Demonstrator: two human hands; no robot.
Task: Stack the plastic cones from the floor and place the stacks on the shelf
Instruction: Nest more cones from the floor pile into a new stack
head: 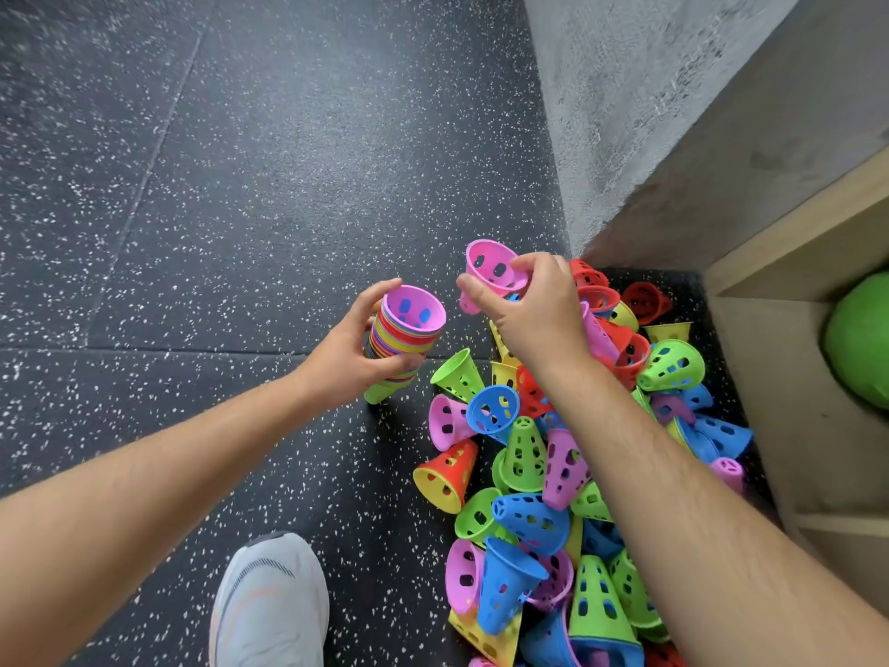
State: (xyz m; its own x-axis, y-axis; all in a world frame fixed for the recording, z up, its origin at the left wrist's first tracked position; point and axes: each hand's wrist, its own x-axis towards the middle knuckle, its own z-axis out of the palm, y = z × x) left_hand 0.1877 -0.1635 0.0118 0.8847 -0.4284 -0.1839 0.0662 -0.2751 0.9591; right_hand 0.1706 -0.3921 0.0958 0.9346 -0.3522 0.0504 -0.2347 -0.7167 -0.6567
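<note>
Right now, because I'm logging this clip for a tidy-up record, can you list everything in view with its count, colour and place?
stack of cones: one, multicoloured with pink on top and green at the bottom, held above the floor
pink cone: one, pink, held right of the stack
loose cones: many, red, green, blue, pink and yellow, piled on the floor beside the shelf
floor: one, black with white speckles, left and centre
wall: one, grey, top right
shelf: one, light wood, right edge
ball: one, green, inside the shelf
shoe: one, pale grey, bottom centre
left hand: grips the stack
right hand: pinches the pink cone
</note>
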